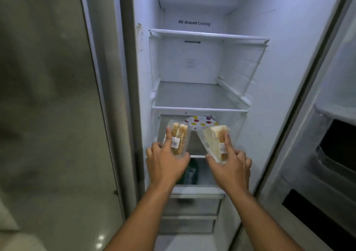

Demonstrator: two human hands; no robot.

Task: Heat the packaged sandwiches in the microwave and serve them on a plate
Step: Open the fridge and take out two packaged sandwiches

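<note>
I stand at an open fridge. My left hand (165,160) grips a clear plastic sandwich pack (179,135) with a barcode label, index finger laid along its top. My right hand (229,166) grips a second triangular sandwich pack (212,139), white bread showing, tilted to the left. Both packs are held in the air in front of the third shelf. Behind them on that shelf lies a white plate (202,121) with coloured dots, partly hidden by the packs.
The two upper glass shelves (200,109) hold nothing. A dark green object (189,172) sits on the shelf below my hands, with drawers (192,206) under it. The fridge door (327,154) stands open at right; a closed steel door (48,106) is at left.
</note>
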